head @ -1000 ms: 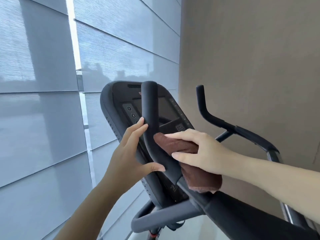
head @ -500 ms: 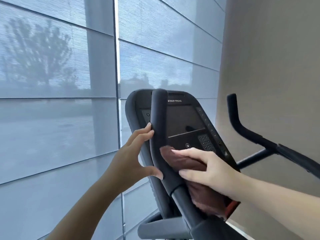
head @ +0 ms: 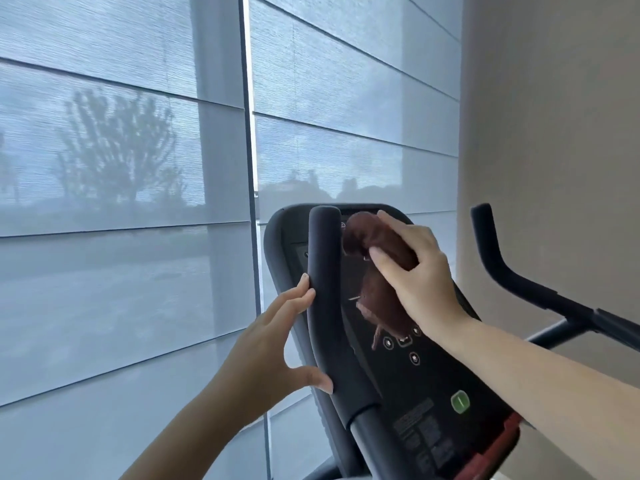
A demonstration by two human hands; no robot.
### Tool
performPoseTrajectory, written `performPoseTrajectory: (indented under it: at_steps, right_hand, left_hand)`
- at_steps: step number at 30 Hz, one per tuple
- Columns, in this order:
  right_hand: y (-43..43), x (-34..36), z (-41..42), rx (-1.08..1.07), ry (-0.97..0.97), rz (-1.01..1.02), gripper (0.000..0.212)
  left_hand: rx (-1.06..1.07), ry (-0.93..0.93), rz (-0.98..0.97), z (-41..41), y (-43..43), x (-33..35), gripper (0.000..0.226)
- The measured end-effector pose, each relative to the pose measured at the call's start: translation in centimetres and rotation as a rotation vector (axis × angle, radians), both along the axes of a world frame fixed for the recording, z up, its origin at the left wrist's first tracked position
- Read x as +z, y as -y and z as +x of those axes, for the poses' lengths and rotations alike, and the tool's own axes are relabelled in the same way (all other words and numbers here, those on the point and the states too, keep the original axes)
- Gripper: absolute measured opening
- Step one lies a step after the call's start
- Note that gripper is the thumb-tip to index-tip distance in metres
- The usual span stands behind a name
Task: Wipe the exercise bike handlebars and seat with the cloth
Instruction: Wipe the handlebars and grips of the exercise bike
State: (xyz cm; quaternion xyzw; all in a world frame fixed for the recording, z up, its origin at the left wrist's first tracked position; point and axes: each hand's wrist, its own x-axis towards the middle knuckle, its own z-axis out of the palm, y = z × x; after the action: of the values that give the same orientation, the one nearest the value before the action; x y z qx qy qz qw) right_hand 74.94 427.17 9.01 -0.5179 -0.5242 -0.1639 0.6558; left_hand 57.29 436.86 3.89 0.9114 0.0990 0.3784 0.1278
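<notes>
The black left handlebar (head: pixel 325 306) rises upright in front of the bike's console (head: pixel 433 393). My left hand (head: pixel 270 348) touches the handlebar's left side with straight fingers high up and the thumb lower down. My right hand (head: pixel 415 275) grips a bunched brown cloth (head: pixel 377 268) just right of the handlebar's top, against the console's upper screen. Part of the cloth hangs down below my hand. The right handlebar (head: pixel 502 268) curves up at the right, untouched. The seat is out of view.
A wall of windows with grey roller blinds (head: pixel 138 168) fills the left and back. A beige wall (head: pixel 554 133) stands close on the right. A green button (head: pixel 460 401) and a red edge (head: pixel 498 441) mark the console's lower part.
My right hand has slid the cloth up from the handlebar's lower bend to near its top. My left hand keeps its touch on the bar. The view has turned left.
</notes>
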Motion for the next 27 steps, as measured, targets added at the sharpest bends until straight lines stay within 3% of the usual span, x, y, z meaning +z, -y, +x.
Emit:
performPoseTrajectory:
  at_steps: [2,7,10,14,17,18,20,24,27]
  right_hand:
    - [-0.4,0.6,-0.1,0.038,-0.069,0.020,0.044]
    - [-0.5,-0.8,-1.6,0.322,-0.044,-0.265,0.059]
    - [1.2,-1.0,-0.9,0.394,-0.040,-0.376,0.056]
    - [4.5,-3.7,-0.8,0.421,0.113,-0.715,0.053]
    - [6.9,-4.2,-1.1,0.534,-0.016,-0.858,0.050]
    - [7.3,-3.8,-1.0,0.497,0.031,-0.894,0.050]
    - [7.3,-2.4,-1.2,0.324,0.170,-0.867,0.052]
    - [4.1,1.3,-2.6,-0.042,0.188,-0.447,0.051]
    - [1.0,2.5,-3.9,-0.238,0.238,-0.316,0.053]
  left_hand:
    - [0.003,-0.008,0.001,0.0,0.0,0.0,0.090]
    - [0.006,0.004,0.028,0.1,-0.2,0.0,0.091]
    - [-0.008,0.036,0.024,0.2,-0.3,-0.1,0.091]
    - [-0.045,0.095,0.054,0.3,-0.5,-0.2,0.089]
    - [-0.071,0.130,0.066,0.4,-0.7,-0.4,0.089]
    - [-0.085,0.142,0.067,0.4,-0.8,-0.5,0.089]
    - [-0.118,0.163,0.066,0.5,-0.9,-0.6,0.090]
    - [-0.168,0.207,0.049,0.5,-1.3,-0.8,0.091]
    - [-0.192,0.216,0.067,0.6,-1.6,-1.0,0.093]
